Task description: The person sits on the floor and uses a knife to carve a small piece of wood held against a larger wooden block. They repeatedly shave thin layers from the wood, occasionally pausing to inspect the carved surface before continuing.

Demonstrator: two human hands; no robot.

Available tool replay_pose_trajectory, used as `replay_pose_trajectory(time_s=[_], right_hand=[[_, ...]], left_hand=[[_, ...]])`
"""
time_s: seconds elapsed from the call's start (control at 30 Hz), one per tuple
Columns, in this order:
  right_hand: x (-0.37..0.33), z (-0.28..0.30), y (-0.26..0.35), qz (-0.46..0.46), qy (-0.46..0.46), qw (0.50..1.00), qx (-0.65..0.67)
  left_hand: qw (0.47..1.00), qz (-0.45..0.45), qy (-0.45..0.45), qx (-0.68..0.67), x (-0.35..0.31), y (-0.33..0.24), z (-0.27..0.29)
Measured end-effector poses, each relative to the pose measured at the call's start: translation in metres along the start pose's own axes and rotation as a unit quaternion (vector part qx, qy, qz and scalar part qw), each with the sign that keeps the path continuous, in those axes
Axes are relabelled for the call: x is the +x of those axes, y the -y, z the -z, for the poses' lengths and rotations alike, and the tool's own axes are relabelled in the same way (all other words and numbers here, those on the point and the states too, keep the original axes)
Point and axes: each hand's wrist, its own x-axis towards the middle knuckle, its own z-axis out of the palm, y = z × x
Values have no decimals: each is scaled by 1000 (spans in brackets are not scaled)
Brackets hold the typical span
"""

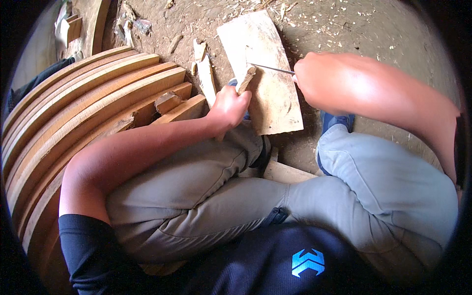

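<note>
My left hand [229, 105] is closed around a short, rough piece of wood [246, 78], whose upper end sticks out above the fist. In my right hand [314, 81] is a knife [273, 69], its thin blade pointing left and its handle hidden in the closed fist. The blade's tip is at the top end of the wood piece; whether they touch I cannot tell. Beneath both lies a pale flat wooden board [278, 110], slanting away from me between my feet.
Several long curved planks [142, 88] are stacked at the left, with a small wood offcut [167, 102] on them. A split wood strip [205, 73] lies left of the board. Wood chips [339, 24] litter the dirt floor [196, 17]. My bent legs [378, 172] flank the near side.
</note>
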Motion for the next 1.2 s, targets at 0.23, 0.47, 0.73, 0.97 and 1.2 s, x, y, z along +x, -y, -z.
replay_pose_trajectory(time_s=[0.23,0.47,0.73,0.97,1.2], right_hand=[[-8,1,0,-32,1,999,22],[0,7,22,-43,7,995,87],[-7,7,25,-82,-21,991,105],[22,5,22,-43,-4,998,-45],[-18,17,11,8,-41,998,-50]], left_hand=[[999,-22,17,18,6,12,-9],[997,70,-20,-41,-13,12,0],[997,67,-12,-25,-10,-3,0],[998,52,-36,-21,-2,7,-7],[998,47,-17,-38,-5,-10,-5]])
